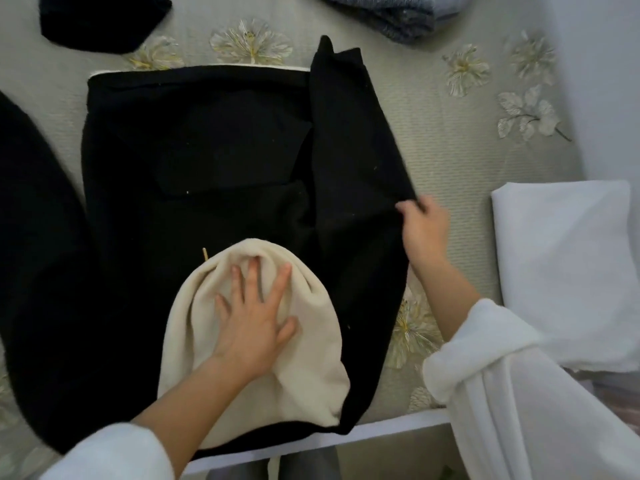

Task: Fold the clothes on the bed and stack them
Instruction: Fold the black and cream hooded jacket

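A big black hoodie (207,161) lies flat on the bed cover (450,161), right in front of the person. Its cream hood (304,368) is folded down onto the near part of the hoodie's body.

The left hand (252,317) rests flat on the cream hood. Its fingers are straight and spread wide. They press down and grip nothing.

The right hand (424,226) is at the hoodie's right edge. It pinches the end of the right sleeve (349,133) between thumb and fingers. This sleeve is lifted a bit and lies partly over the hoodie's body. The left sleeve (34,237) is spread out on the hoodie's other side, not folded yet.

The hoodie looks thick, soft and floppy. It is probably a little heavy for cloth, but it will not break. It bends anywhere, so it can slump or bunch up when moved. The fuzzy cloth does not look slippery. Good places to hold are the edges: a cuff, a shoulder or the bottom hem. A flat hand on the middle should keep the rest in place.

Beyond the hoodie, to the left, lies another black piece (100,22). Beyond it, to the right, sits a grey-blue folded thing (391,15). To the hoodie's right, well apart, lies a white folded cloth (561,265).
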A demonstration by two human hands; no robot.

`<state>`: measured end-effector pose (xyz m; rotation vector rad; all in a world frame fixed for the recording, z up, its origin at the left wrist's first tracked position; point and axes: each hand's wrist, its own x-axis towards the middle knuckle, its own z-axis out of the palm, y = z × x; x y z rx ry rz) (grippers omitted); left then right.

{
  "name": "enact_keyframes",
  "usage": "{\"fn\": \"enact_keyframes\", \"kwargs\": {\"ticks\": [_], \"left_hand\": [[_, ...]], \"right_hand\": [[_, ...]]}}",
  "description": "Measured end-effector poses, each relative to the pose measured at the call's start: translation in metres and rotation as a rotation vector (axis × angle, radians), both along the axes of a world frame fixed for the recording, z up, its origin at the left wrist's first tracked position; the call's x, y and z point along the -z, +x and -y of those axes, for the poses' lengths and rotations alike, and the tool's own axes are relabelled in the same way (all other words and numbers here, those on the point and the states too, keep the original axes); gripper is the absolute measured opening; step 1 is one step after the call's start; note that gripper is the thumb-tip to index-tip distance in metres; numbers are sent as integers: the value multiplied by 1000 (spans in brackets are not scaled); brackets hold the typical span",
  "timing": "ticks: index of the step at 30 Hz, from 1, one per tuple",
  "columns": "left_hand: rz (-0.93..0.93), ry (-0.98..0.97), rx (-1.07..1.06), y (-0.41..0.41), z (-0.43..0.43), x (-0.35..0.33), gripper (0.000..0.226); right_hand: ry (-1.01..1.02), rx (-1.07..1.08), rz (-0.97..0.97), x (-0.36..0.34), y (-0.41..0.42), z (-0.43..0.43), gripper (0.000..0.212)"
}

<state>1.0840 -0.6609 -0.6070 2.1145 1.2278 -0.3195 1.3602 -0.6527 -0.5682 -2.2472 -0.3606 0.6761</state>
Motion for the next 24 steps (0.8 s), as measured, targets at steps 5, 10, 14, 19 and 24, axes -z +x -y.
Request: {"fn": "enact_keyframes", "kwargs": {"ticks": [5, 10, 14, 19, 24], "left_hand": [[-117, -72, -16, 7, -6, 5, 94], [-380, -42, 140, 21, -4, 4, 92], [-452, -83, 169, 27, -9, -2, 92], [-496, -92, 187, 30, -12, 0, 93], [-475, -95, 164, 28, -12, 3, 94]], "right_hand": [[67, 553, 87, -7, 29, 79, 27], [-175, 295, 192, 16, 9, 121, 34], [-64, 243, -16, 13, -7, 72, 81], [-288, 4, 141, 10, 1, 28, 122], [-482, -204, 146, 6, 29, 18, 34]]}}
